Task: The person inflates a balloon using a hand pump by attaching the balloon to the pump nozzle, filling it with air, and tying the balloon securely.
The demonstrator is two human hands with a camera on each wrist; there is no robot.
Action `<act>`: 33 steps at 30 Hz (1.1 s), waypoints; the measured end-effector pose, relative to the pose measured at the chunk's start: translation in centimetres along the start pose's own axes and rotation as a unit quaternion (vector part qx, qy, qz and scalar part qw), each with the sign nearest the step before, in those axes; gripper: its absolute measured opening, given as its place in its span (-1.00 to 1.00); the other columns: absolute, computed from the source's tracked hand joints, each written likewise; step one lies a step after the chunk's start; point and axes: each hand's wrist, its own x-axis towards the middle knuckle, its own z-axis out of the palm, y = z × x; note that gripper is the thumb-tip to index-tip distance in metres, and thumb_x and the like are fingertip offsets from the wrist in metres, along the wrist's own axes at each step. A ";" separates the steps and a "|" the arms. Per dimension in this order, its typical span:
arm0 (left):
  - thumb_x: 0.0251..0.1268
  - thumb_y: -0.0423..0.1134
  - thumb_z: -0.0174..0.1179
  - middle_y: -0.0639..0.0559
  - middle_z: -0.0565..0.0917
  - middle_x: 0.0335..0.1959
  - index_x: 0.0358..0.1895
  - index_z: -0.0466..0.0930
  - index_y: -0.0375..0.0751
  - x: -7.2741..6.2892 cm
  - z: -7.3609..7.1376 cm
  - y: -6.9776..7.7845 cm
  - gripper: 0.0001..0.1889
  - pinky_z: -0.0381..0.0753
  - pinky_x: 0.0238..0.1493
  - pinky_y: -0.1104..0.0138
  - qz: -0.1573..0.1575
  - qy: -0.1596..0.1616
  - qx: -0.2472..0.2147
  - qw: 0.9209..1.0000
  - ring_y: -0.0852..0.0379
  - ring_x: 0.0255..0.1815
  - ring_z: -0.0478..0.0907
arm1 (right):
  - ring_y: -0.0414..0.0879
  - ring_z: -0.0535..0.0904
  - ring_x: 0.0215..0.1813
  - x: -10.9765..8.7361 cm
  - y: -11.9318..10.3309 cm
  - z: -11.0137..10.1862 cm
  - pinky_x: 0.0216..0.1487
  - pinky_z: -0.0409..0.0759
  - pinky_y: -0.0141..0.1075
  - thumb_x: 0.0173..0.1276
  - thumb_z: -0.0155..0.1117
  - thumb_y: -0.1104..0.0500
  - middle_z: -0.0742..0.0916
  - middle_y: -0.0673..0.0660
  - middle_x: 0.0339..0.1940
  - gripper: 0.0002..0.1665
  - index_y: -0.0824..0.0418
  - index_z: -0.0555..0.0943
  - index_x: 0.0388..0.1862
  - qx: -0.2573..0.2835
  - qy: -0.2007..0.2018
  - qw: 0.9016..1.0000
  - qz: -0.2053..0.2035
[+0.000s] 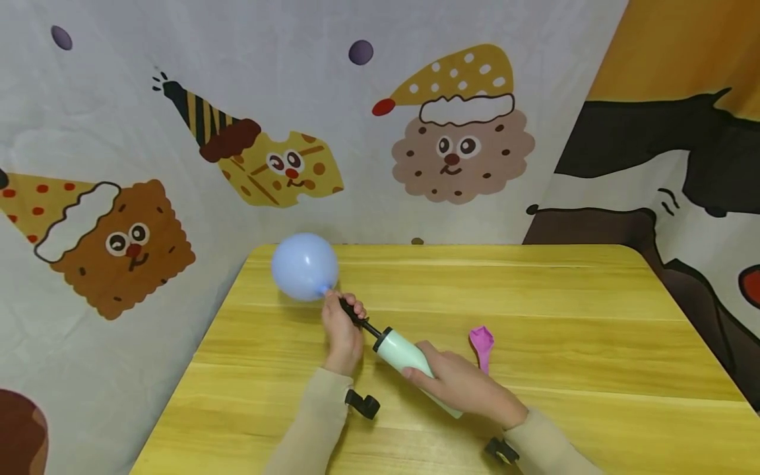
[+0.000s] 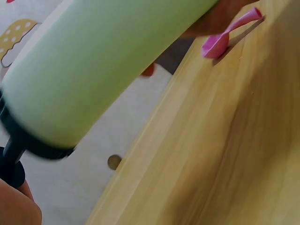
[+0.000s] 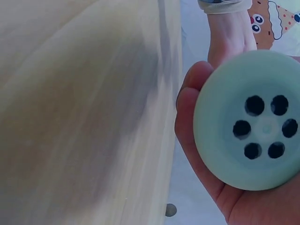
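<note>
Right, can't see exactly where the left hand (image 1: 343, 336) meets the neck of the blue balloon (image 1: 305, 266); join hidden behind thumb and fingers. Can see left fingers curled round the black end of the hand pump (image 1: 406, 353), gripping it. In left wrist view, getting only a slice of that hand at the bottom corner, with the barrel cropped at the top. Can see right hand (image 1: 472, 386) gripping the barrel, thumb across the top, other fingers mostly hidden behind it. In right wrist view, getting the end cap (image 3: 266, 129) cropped at the right edge. Can't tell contact between right hand and the neck of the pink balloon (image 1: 481, 338).

Counting one pump, slanted and held above the table (image 1: 564, 284). Two balloons: blue, inflated, just past the pump's black end; pink, limp, on the table to the right of the barrel. Six holes in the cap. Two black wrist mounts (image 1: 363, 404), one left of the barrel, one past its capped end. Three hatted faces on the backdrop (image 1: 297, 39), beyond the pump, leftmost hat cut off at the tip.
</note>
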 end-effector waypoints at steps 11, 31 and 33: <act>0.77 0.03 -0.30 0.12 0.43 -0.53 -0.31 0.31 -0.12 -2.0 0.7 -1.4 -0.58 0.39 -0.56 0.47 -0.032 -0.013 0.040 0.999 0.25 -0.62 0.37 | -0.26 0.54 -0.53 1.0 0.0 -0.1 -0.56 0.57 -0.32 0.61 0.04 -0.30 0.63 -0.03 -0.42 -0.30 0.26 0.44 0.33 0.001 0.001 1.000 0.016; 0.77 0.00 -0.31 0.09 0.43 -0.55 -0.32 0.26 -0.09 3.1 1.4 1.4 -0.61 0.36 -0.66 0.48 0.008 -0.006 0.008 1.000 0.25 -0.67 0.35 | -0.25 0.60 -0.37 -2.4 0.7 -1.8 -0.44 0.62 -0.31 0.64 0.05 -0.23 0.72 0.03 -0.22 -0.34 0.22 0.42 0.41 0.041 0.001 0.999 0.030; 0.78 -0.01 -0.31 0.09 0.42 -0.55 -0.32 0.26 -0.09 3.0 1.5 1.2 -0.62 0.36 -0.65 0.48 0.003 -0.010 0.006 1.000 0.25 -0.67 0.35 | -0.26 0.59 -0.37 -2.4 0.8 -1.7 -0.44 0.61 -0.31 0.63 0.05 -0.25 0.71 0.02 -0.24 -0.33 0.23 0.42 0.39 0.034 0.003 0.999 0.027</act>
